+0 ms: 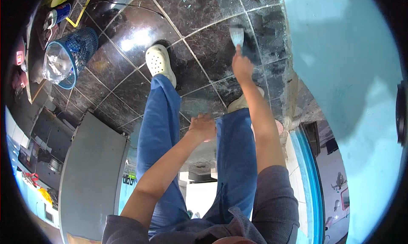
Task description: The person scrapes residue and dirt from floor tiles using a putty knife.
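My right hand is stretched forward, wrapped round the handle of a scraper. The scraper's wide, pale blade lies over the dark floor tiles, near a grout line. My left hand is between my knees, close to the inside of the blue trouser leg on the right; its fingers look bent, and whether they hold anything is hidden. Pale smears mark the tiles around the blade and beside the wall.
A light blue wall rises at the right. A blue mesh basket with a plastic liner lies tipped at the left, near a grey panel. A thin dark cable crosses the upper floor. A cream clog covers one foot.
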